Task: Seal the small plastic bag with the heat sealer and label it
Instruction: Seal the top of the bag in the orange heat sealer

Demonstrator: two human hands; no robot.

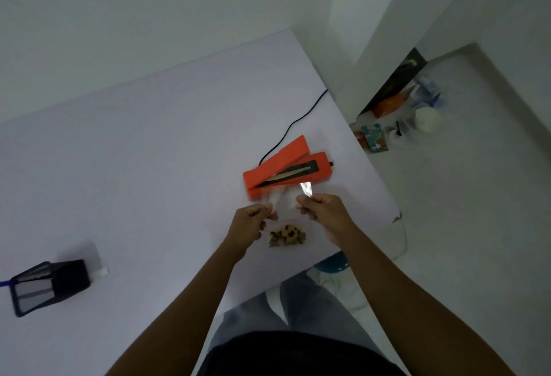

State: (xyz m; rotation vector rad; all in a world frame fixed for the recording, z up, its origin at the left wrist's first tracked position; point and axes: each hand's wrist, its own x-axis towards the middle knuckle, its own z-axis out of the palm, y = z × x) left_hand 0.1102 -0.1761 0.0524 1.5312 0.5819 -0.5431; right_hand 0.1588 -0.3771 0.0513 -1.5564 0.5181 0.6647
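A small clear plastic bag [285,211] hangs between my hands, with brown cookie pieces [287,236] at its bottom. My left hand [250,223] pinches the bag's top left corner. My right hand [323,211] pinches the top right corner, where the plastic glints. Just beyond the bag's top edge lies the orange heat sealer [286,168], its lid raised and the dark sealing strip showing. The bag's mouth is close to the sealer's front but I cannot tell if it touches.
The sealer's black cord [293,125] runs back to the white table's [149,152] right edge. A black box [49,286] with a grey panel sits at the near left. Packets and an orange item [390,102] lie on the floor at right.
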